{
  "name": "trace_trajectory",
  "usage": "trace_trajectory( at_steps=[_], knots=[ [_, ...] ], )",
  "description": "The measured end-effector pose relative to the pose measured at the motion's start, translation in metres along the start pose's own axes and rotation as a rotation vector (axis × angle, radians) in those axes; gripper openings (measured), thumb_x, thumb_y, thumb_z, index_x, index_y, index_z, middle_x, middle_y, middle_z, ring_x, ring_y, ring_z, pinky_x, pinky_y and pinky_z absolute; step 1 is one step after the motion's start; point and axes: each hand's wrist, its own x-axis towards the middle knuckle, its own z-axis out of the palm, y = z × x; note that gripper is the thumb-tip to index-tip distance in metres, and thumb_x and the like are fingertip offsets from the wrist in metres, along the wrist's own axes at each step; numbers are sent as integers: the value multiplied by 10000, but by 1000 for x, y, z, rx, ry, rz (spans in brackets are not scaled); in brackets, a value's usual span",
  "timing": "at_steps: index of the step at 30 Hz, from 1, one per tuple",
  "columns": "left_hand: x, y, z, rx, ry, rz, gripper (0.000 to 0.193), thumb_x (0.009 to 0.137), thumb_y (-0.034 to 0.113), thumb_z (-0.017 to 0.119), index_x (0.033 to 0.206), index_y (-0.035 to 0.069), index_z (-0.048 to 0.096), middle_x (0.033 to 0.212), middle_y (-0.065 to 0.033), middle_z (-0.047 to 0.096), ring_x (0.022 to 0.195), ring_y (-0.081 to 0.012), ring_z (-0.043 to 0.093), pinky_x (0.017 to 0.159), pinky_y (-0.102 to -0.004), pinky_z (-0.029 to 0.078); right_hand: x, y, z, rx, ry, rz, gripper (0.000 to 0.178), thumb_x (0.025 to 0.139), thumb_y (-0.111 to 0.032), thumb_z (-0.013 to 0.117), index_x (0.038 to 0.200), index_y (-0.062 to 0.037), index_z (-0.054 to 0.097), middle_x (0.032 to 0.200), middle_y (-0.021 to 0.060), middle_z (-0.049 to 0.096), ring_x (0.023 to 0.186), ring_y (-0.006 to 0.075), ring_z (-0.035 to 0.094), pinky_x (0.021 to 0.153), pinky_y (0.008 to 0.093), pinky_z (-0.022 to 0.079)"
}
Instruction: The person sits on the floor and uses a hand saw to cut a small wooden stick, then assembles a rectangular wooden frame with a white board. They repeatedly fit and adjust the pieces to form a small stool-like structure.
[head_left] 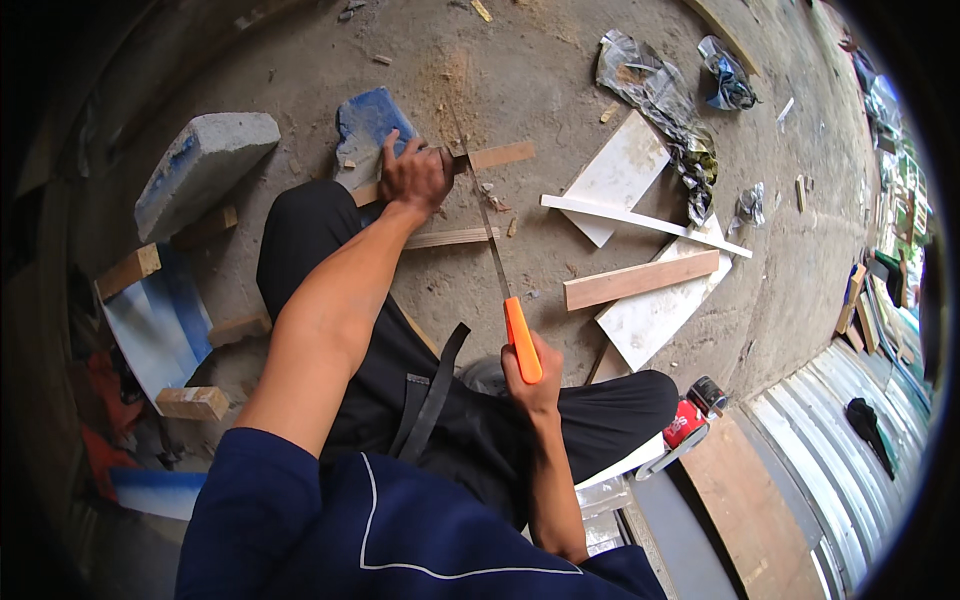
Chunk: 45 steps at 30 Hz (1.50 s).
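My right hand (533,375) is closed round the orange handle of a handsaw (497,255). Its thin blade points away from me and crosses a narrow wooden strip (503,153), just right of my left hand (418,178). That hand presses down on the strip with bent fingers and grips it against a blue-topped block (372,122). The strip's free end sticks out to the right, past the blade. Under my left palm part of the wood is hidden. Nearer to me, a second wooden strip (452,238) lies below the saw blade.
A concrete block (205,170) stands at the left. To the right lie white boards (625,170), a thin white strip (645,223), a brown wooden bar (640,280) and crumpled plastic (645,75). A red tape measure (685,425) sits by my right knee, near corrugated metal sheeting (830,430).
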Motion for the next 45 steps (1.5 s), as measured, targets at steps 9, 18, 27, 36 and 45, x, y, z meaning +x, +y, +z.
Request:
trace_trajectory(
  at_steps=[9,18,27,36,45],
  knots=[
    [0,-11,12,55,29,39,103,735,166,630,715,104,710,797,-73,707,903,-182,654,1033,-478,317,39,2,13,-38,39,-89,109,750,-101,655,788,-14,600,623,160,592,550,334,608,532,367,475],
    [3,-11,15,112,60,101,277,868,216,516,729,87,718,823,-92,707,923,-188,651,1046,-479,301,66,10,23,-57,21,-133,131,747,-105,657,828,-11,613,658,161,613,565,330,628,552,360,498],
    [3,-5,8,60,46,64,251,873,184,515,719,108,699,770,-60,704,894,-197,653,1032,-469,312,26,12,9,15,33,-141,121,741,-84,647,829,-13,606,630,155,584,554,319,610,544,350,480],
    [1,-7,10,51,74,59,194,809,203,574,715,97,707,813,-66,712,908,-193,651,1043,-475,310,-4,4,-5,94,14,16,128,737,-107,651,762,-12,568,644,171,579,542,350,576,535,378,464],
    [0,-2,5,107,-29,65,235,876,224,522,817,104,715,875,-71,713,954,-191,647,1049,-465,306,42,10,16,1,80,-141,108,739,-95,651,810,-22,616,640,143,601,571,324,613,548,353,482]
  ],
)
